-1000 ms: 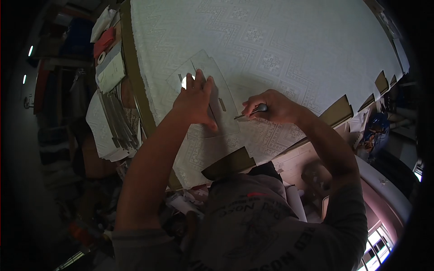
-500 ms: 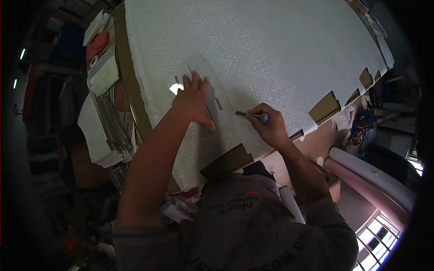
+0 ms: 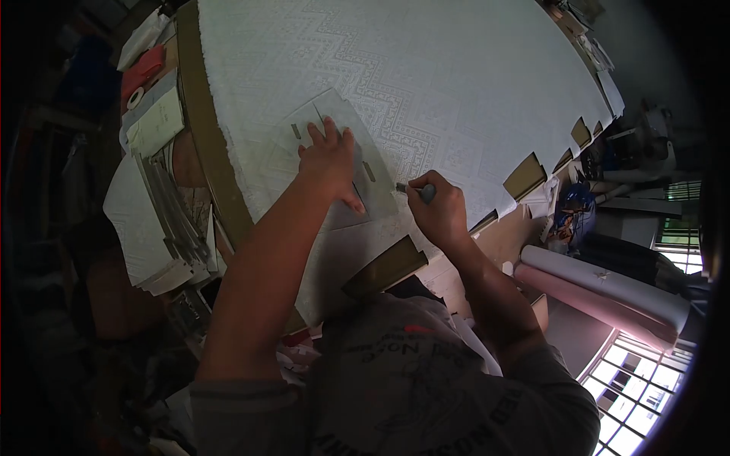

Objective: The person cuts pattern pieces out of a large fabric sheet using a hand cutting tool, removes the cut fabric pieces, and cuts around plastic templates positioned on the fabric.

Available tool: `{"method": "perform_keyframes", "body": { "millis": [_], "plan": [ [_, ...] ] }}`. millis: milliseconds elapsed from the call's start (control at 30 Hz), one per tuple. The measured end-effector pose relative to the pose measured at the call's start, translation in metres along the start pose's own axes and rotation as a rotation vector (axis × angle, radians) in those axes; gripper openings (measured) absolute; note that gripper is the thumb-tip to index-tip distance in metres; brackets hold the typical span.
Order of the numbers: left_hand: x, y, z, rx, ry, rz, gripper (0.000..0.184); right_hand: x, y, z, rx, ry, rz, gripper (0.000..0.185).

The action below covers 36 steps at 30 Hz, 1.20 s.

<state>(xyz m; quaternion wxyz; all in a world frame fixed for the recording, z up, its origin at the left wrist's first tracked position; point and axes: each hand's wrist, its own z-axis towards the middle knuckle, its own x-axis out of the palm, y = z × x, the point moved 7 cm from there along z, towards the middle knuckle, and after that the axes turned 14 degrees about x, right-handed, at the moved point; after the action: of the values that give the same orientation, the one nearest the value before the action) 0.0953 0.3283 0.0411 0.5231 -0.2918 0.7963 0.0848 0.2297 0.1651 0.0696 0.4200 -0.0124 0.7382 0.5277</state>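
Note:
My left hand (image 3: 331,166) lies with spread fingers on a clear template (image 3: 304,120), which rests flat on white patterned fabric (image 3: 441,83). My right hand (image 3: 439,205) is closed around a small tool with a rounded grey handle (image 3: 427,194). The tool's metal tip (image 3: 401,187) points left at the template's right edge; whether it touches the edge or the fabric cannot be told. Below the template, a notch in the fabric bares the brown board (image 3: 385,266).
Cut fabric pieces (image 3: 148,220) are stacked at the left, near a paper pad (image 3: 156,128) and a tape roll (image 3: 135,97). More cutouts line the fabric's right edge. Large rolls (image 3: 608,285) lie at the right, above a barred window (image 3: 635,384).
My right hand has turned upright and moved slightly left and down, with the tool's tip now near the template's edge. My left hand stays spread on the template. The camera view has shifted.

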Motion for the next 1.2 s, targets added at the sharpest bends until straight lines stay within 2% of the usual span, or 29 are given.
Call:
{"method": "perform_keyframes", "body": {
  "millis": [200,400,633,900,1100,1167,1200],
  "plan": [
    [0.001,-0.001,-0.001,0.009,-0.019,-0.01,0.156,0.004,0.004,-0.002,0.053,-0.044,-0.122,0.015],
    [-0.002,0.0,-0.001,0.001,-0.012,-0.003,0.155,0.011,-0.022,-0.018,0.129,-0.059,0.094,0.018],
    [-0.007,-0.004,-0.002,-0.003,0.053,-0.02,0.153,0.071,0.038,0.123,-0.051,-0.061,0.132,0.018],
    [-0.006,-0.005,-0.001,-0.006,0.073,-0.01,0.153,0.084,0.036,0.143,-0.092,-0.034,0.226,0.018],
    [-0.005,-0.004,-0.001,-0.004,0.037,-0.013,0.152,0.069,0.036,0.174,-0.079,0.14,0.195,0.02],
    [-0.004,-0.004,0.0,-0.008,0.035,-0.019,0.151,0.07,0.054,0.202,-0.158,0.448,-0.001,0.018],
    [-0.005,-0.004,-0.001,-0.004,0.02,-0.022,0.15,0.064,0.062,0.221,-0.156,0.46,0.009,0.018]
  ]
}}
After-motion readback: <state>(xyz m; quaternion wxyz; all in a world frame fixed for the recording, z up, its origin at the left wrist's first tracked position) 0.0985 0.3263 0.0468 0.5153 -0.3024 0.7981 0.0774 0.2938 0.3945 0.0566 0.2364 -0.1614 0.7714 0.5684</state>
